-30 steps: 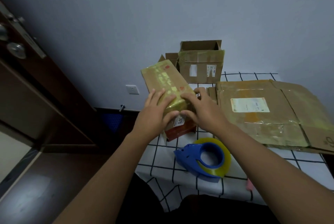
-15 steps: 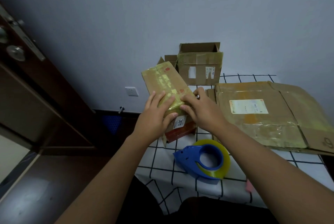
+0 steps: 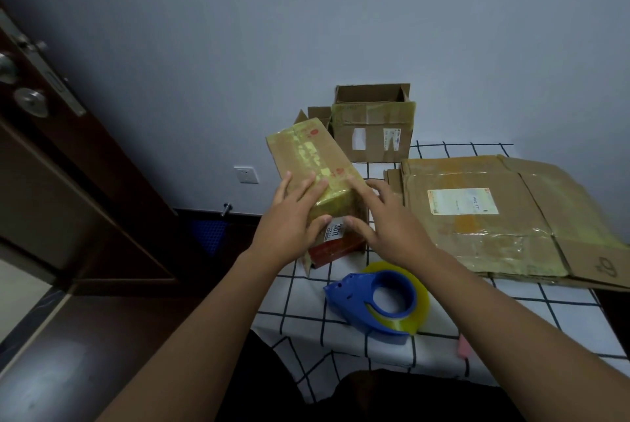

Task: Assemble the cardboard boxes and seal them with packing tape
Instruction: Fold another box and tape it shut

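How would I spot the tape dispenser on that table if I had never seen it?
Start at the table with the white cloth and dark grid lines, near its front edge. Below the two hands on the small taped box lies the tape dispenser. It is the only blue plastic thing there, wrapped round a yellowish tape roll; everything near it is brown cardboard.

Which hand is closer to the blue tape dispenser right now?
Right. The right hand hovers just above and behind the blue tape dispenser, fingers spread. The left hand rests on the small box, farther left.
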